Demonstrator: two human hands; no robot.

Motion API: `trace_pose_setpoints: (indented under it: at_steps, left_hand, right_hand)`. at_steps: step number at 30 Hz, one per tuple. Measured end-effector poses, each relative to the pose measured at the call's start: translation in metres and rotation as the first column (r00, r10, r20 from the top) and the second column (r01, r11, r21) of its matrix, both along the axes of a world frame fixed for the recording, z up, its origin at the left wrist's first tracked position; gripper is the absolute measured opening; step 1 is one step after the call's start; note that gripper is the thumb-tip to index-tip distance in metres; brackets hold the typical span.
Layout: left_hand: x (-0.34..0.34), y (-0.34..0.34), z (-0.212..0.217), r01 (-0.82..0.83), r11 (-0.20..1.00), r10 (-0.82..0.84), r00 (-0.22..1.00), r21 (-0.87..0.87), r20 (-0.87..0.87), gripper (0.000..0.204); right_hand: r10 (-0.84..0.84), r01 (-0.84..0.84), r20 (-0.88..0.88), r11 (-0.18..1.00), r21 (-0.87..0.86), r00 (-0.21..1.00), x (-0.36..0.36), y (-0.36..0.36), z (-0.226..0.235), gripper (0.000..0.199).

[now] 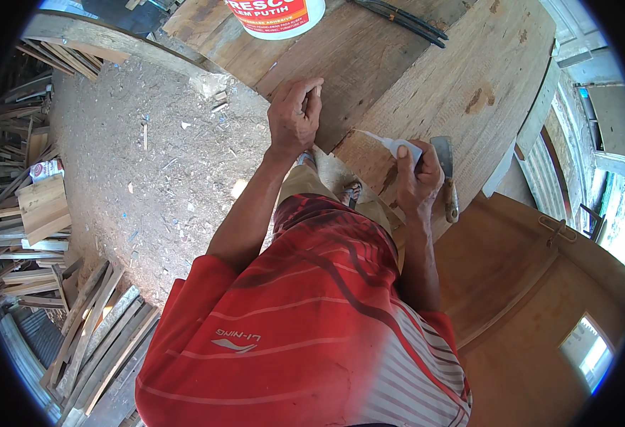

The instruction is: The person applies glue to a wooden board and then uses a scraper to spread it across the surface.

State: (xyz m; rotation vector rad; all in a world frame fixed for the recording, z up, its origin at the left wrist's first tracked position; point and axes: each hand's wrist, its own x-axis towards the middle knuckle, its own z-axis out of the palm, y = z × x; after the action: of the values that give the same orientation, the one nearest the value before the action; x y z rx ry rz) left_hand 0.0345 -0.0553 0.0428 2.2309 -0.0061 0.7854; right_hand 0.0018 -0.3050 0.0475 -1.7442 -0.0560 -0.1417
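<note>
My right hand (419,174) is wrapped round a small white squeeze bottle (403,148), its thin nozzle pointing left, low over the wooden boards near their edge. Just right of that hand lies a scraper (445,164) with a broad metal blade and a wooden handle. My left hand (296,114) is at the near left edge of the wooden work surface (326,67), fingers curled and pressed together; whatever they hold, if anything, is hidden.
A white and red glue tub (277,18) stands on the boards at the far side. Right of it lies a dark long-handled tool (401,18). Stacked wood offcuts (31,206) line the left, beside the dirt floor (141,156). A brown curved panel (518,299) is at the right.
</note>
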Motion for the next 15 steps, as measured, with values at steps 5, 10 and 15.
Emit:
trace_pose_setpoints:
  at_steps: [5,10,15]
  left_hand:
    - [-0.001,0.000,0.000,-0.004,1.000,0.004,1.000,-0.004,0.007,0.015]
    - [0.000,-0.001,0.001,-0.010,1.000,0.010,1.000,-0.006,0.004,0.016]
    - [0.000,0.000,0.001,-0.003,1.000,0.003,1.000,-0.007,-0.006,0.016]
  right_hand:
    - [-0.056,0.058,0.032,0.996,-0.066,0.998,0.001,0.001,0.005,0.015]
    - [-0.048,0.048,0.005,0.996,-0.073,0.999,0.006,-0.002,0.004,0.015]
    - [-0.024,0.027,0.044,0.997,-0.077,0.999,0.007,-0.002,-0.002,0.014]
